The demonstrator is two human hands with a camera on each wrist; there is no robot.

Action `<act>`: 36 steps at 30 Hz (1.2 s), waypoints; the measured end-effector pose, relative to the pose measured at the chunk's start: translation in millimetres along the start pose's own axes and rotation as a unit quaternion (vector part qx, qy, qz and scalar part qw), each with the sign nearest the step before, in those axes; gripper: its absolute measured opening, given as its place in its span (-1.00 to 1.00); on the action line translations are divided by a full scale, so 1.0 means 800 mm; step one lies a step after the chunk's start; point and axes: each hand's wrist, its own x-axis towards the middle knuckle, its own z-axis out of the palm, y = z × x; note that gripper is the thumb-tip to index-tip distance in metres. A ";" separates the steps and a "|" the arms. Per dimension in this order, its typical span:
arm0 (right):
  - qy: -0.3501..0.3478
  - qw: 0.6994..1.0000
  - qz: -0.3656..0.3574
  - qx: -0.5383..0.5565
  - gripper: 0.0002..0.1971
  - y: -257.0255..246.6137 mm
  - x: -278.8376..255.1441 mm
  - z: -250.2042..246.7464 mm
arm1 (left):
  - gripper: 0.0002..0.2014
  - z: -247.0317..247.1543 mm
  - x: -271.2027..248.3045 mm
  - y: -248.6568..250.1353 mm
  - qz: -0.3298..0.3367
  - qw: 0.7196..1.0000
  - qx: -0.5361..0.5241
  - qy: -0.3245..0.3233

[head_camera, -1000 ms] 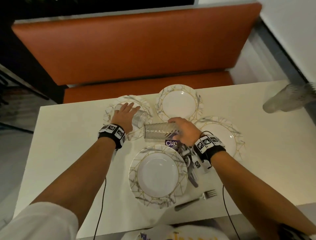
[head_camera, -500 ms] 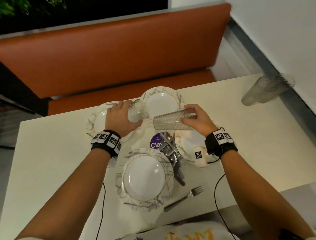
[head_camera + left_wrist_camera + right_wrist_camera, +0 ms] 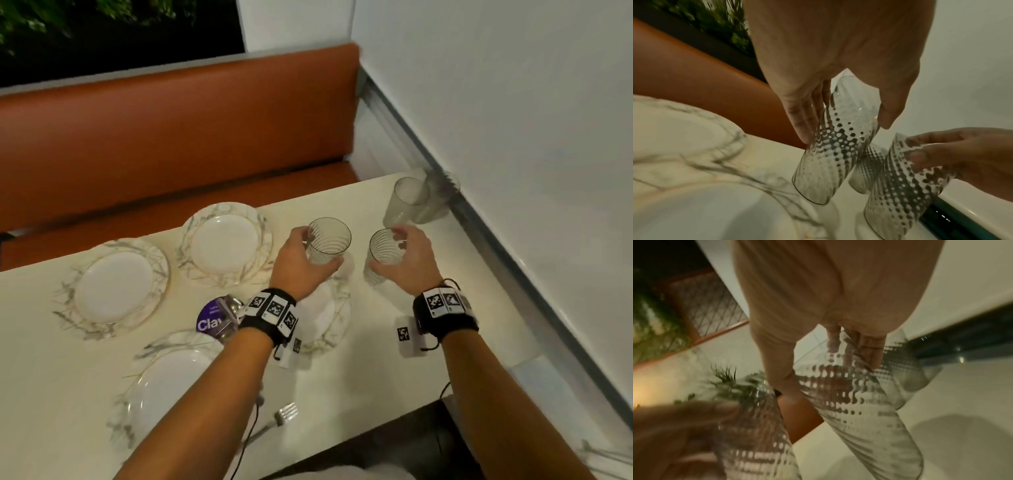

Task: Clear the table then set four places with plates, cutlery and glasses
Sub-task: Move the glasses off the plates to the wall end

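Note:
My left hand (image 3: 301, 260) grips a ribbed clear glass (image 3: 327, 241), held upright over the table; the left wrist view shows the same glass (image 3: 836, 144) pinched between fingers and thumb. My right hand (image 3: 406, 260) grips a second ribbed glass (image 3: 383, 253), also upright, its base near the tabletop (image 3: 370, 346); the right wrist view shows this glass (image 3: 859, 402) in my fingers. Two more glasses (image 3: 416, 200) stand at the far right corner. Several marble-rimmed plates lie on the table: far left plate (image 3: 113, 287), far middle plate (image 3: 224, 243), near plate (image 3: 168, 383), and one plate (image 3: 334, 318) partly under my left wrist.
A purple-labelled holder with cutlery (image 3: 217, 320) sits between the plates. A fork (image 3: 286, 411) lies near the front edge. An orange bench (image 3: 171, 137) runs behind the table; a white wall (image 3: 513, 102) borders its right side.
Both hands moved right with their glasses, away from the plates toward the far right corner. The glasses, held sideways before, now stand upright. The view swung right.

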 end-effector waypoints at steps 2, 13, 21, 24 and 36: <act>0.021 0.998 -0.026 -0.054 -0.08 0.033 0.007 -0.023 | -0.19 0.047 0.008 0.021 -0.008 1.000 -0.020 -0.011; 0.019 0.999 0.019 -0.045 0.08 0.141 0.025 -0.066 | -0.17 0.209 0.023 0.054 -0.070 0.996 -0.057 -0.018; 0.029 0.989 0.104 0.098 0.31 0.173 0.000 -0.065 | -0.13 0.238 0.020 0.047 -0.071 0.994 -0.078 -0.007; 0.023 0.982 0.140 0.128 0.30 0.181 -0.010 -0.058 | 0.02 0.243 0.016 0.036 -0.092 0.994 -0.054 -0.009; 0.059 0.988 0.108 0.090 -0.29 0.195 0.016 -0.051 | -0.27 0.273 0.029 0.030 -0.134 0.989 -0.060 0.012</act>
